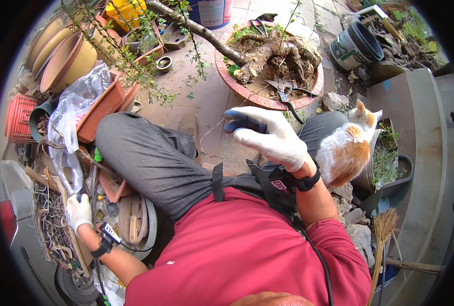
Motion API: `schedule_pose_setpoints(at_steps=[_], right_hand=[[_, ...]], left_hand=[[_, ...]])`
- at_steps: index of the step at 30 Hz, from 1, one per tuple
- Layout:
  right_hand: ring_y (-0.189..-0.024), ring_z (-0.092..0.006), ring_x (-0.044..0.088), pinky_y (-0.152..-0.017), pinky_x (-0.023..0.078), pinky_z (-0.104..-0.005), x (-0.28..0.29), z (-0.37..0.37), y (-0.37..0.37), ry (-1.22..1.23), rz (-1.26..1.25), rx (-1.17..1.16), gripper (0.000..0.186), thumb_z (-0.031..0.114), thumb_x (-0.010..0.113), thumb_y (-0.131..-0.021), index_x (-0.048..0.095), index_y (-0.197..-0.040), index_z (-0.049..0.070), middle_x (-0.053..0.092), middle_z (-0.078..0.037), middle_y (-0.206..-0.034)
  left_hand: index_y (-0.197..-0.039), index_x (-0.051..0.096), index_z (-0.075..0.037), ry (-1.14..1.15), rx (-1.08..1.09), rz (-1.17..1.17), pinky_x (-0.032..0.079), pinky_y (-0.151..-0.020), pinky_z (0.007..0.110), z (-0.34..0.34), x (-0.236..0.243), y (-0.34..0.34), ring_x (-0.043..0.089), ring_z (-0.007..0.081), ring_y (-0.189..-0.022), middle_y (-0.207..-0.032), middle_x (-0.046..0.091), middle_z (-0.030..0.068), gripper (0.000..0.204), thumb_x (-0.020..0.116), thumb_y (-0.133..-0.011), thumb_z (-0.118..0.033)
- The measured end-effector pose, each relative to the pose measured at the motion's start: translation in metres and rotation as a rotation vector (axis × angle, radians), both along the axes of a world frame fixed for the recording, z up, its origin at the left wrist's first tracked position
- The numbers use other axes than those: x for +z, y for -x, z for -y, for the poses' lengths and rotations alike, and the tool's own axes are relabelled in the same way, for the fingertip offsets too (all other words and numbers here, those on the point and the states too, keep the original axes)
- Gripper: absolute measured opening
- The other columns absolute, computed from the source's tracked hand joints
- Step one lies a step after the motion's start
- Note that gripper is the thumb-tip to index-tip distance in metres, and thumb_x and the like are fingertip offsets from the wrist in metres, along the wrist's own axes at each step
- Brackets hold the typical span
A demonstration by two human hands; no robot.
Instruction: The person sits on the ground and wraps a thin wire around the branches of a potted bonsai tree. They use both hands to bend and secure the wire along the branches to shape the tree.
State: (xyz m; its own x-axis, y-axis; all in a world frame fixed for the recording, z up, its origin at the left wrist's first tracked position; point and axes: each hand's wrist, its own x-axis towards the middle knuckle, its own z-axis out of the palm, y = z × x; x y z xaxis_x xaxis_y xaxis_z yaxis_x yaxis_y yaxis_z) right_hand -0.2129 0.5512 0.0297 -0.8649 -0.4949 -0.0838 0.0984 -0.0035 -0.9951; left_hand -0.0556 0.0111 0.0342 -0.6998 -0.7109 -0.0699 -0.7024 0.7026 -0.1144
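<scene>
My right hand (268,133), in a white glove with blue fingertips, is raised over my lap. Its fingers curve with a gap between them and the thumb. A thin wire (202,138) loops close to its fingertips; whether they touch it is unclear. Beyond it, black-handled pruning shears (283,91) lie in a round reddish pot (311,97) with a thick-rooted bonsai trunk (275,53). At far left, my left hand (79,213), gloved alike, is down with curled fingers beside a heap of wire pieces (53,219) and the clear plastic bag (79,102). What it grips is hidden.
An orange-and-white cat (347,150) sits against my right leg. Stacked clay pots (69,61) and a terracotta planter (99,109) stand at left. A black-and-white bucket (357,46) lies at far right. The leafy tree branch (196,28) reaches to the upper left. A straw broom (384,229) is at lower right.
</scene>
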Motion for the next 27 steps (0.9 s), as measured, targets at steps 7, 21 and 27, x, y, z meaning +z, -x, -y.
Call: schedule_pose_setpoints(at_steps=[7, 21, 27], right_hand=[[-0.094, -0.0171, 0.071, -0.082, 0.057, -0.0293, 0.01, 0.019, -0.01, 0.163, 0.149, -0.246, 0.035, 0.013, 0.057, -0.104, 0.061, -0.133, -0.007, 0.074, -0.015, -0.113], [-0.08, -0.0111, 0.06, -0.07, 0.048, -0.0254, 0.008, 0.033, -0.017, 0.193, -0.175, -0.299, 0.036, 0.031, 0.048, -0.111, 0.066, -0.108, 0.001, 0.067, -0.004, -0.094], [-0.122, -0.0236, 0.064, -0.107, 0.05, -0.039, -0.057, 0.067, -0.008, 0.566, 0.431, -0.256, 0.046, 0.034, 0.043, -0.112, 0.051, -0.144, 0.001, 0.064, -0.012, -0.135]], left_hand=[[-0.114, 0.072, 0.005, -0.851, -0.558, -0.695, 0.056, -0.086, 0.032, -0.19, 0.049, 0.053, 0.071, 0.0173, -0.092, -0.103, 0.076, 0.0125, 0.021, 0.068, -0.098, -0.008], [-0.143, 0.054, 0.003, -1.515, -0.908, -0.885, 0.054, -0.092, 0.031, -0.34, -0.012, 0.141, 0.065, 0.0157, -0.105, -0.123, 0.069, 0.0112, 0.055, 0.064, -0.104, -0.035], [-0.096, 0.069, 0.001, -1.011, -0.739, -0.752, 0.05, -0.059, 0.039, -0.33, -0.049, 0.161, 0.068, 0.0294, -0.063, -0.069, 0.062, 0.0216, 0.037, 0.057, -0.106, -0.033]])
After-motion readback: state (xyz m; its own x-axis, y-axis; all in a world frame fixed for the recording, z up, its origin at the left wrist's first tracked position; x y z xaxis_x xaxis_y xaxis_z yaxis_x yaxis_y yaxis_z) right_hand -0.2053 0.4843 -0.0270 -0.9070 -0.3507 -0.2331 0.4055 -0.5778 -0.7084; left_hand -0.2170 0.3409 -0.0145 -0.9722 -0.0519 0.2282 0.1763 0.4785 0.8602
